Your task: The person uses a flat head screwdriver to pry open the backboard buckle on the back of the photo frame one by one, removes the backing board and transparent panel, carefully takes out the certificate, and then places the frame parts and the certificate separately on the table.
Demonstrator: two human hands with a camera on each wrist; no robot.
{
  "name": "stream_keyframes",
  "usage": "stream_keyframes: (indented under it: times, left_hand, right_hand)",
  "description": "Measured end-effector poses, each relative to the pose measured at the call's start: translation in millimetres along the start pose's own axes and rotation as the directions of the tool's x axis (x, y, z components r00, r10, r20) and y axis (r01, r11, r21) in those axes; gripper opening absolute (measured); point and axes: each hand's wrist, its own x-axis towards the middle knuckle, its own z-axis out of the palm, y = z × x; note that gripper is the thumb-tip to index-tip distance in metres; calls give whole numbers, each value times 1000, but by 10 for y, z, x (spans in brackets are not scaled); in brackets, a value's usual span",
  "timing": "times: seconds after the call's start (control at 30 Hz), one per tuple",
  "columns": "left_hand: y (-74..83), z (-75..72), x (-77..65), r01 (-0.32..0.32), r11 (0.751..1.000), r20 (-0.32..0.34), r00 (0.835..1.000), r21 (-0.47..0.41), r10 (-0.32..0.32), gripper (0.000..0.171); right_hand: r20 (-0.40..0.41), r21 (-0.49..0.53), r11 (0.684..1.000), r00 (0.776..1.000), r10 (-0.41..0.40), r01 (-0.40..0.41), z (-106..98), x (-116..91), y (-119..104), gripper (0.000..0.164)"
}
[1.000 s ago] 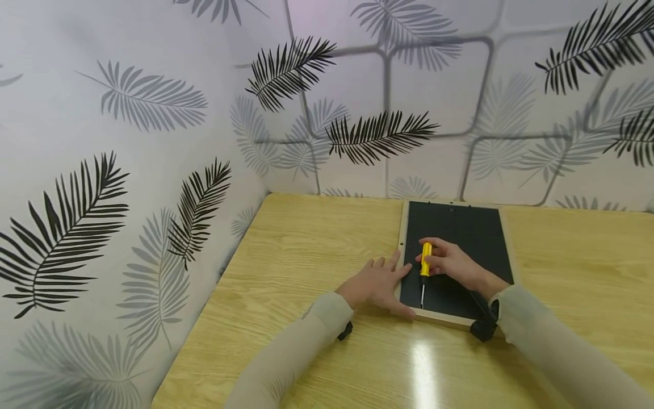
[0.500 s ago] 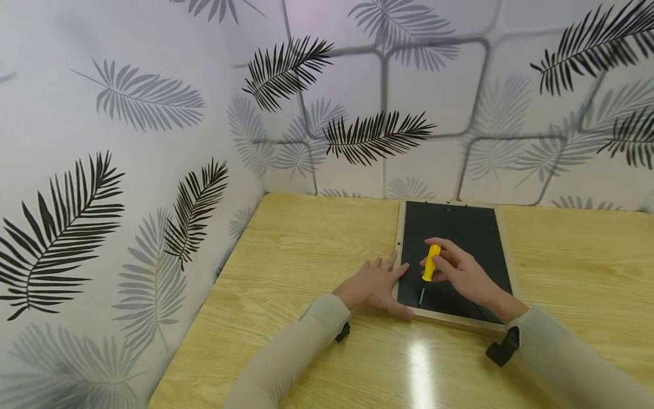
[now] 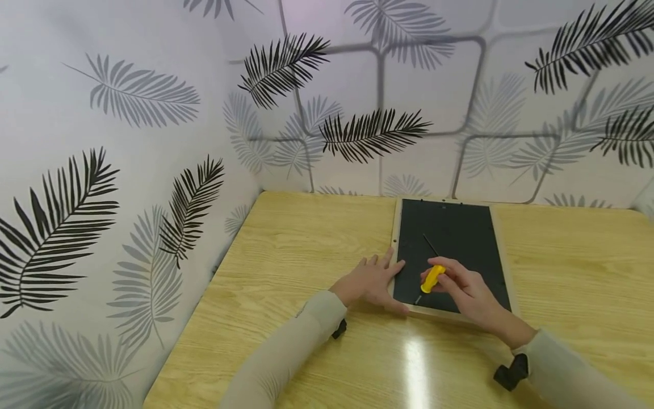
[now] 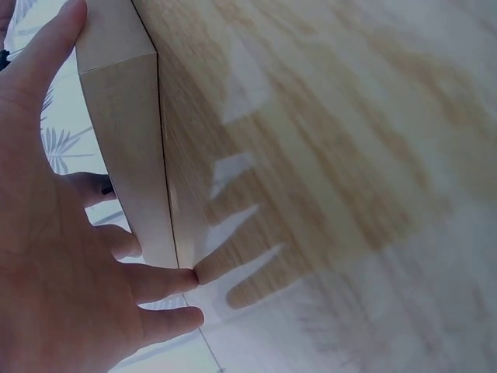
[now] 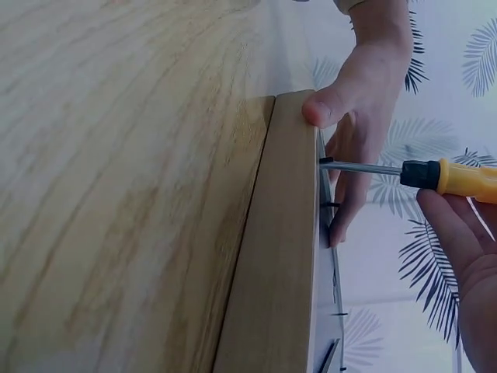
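Observation:
My right hand [image 3: 467, 289] grips the yellow handle of a screwdriver [image 3: 433, 278] above the lower part of a picture frame's black backing board [image 3: 452, 233]. In the right wrist view, the shaft of the screwdriver [image 5: 365, 167] meets a small black tab [image 5: 326, 163] at the frame's inner edge. My left hand [image 3: 370, 284] lies spread over the lower left corner of the light wooden frame [image 3: 503, 255], thumb on the near rail and fingers along the left side. The left wrist view shows the left hand [image 4: 70, 256] against the frame's outer side [image 4: 124, 148].
The frame lies on a wood-grain table [image 3: 306, 238]. A thin dark strip [image 3: 431, 244] crosses the backing board above the right hand. Several small black tabs line the frame's inner edges. Behind the table stands a wall [image 3: 357, 85] with a feather pattern.
My right hand has shifted down and to the right, and the screwdriver has gone from nearly upright to a clear tilt. The left hand stays on the frame's corner.

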Motion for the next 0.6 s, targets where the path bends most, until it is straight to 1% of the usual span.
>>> stream_keyframes:
  times: [0.07,0.13,0.2,0.27,0.3,0.37,0.47,0.5,0.6]
  left_hand:
    - [1,0,2,0,1000,2,1000,-10,0,114]
    - [-9,3,4,-5,1000,2,1000,-25,5,114]
    - [-35,2,-3,-15,999,-3,1000,-44,15,114]
    - [-81,3,-14,-30,998,-10,1000,-49,29,113]
    - [-113,5,-25,-35,998,-15,999,-49,34,113]
    - [-184,4,-57,-38,998,-19,999,-46,37,113]
    - [-296,10,-109,-36,999,-13,999,-29,36,113]
    - [-327,9,-126,-34,999,-9,999,-27,33,113]
    - [-391,-2,-169,-28,999,3,1000,-26,28,113]
  right_hand:
    - [-21,-22,1000,1000,6,-6,-22,6,5,40]
    - [-53,-15,999,998,34,-34,-74,33,30,38]
    - [-89,15,998,994,67,-66,-167,70,79,37]
    - [-116,68,992,987,113,-106,-287,106,141,36]
    - [-117,103,987,984,134,-122,-355,121,169,36]
    - [-102,152,976,979,174,-157,-484,137,228,36]
    - [-53,185,961,975,217,-204,-624,134,282,34]
    - [-33,189,959,974,223,-213,-654,130,290,34]
    - [14,155,959,972,236,-235,-699,118,298,34]
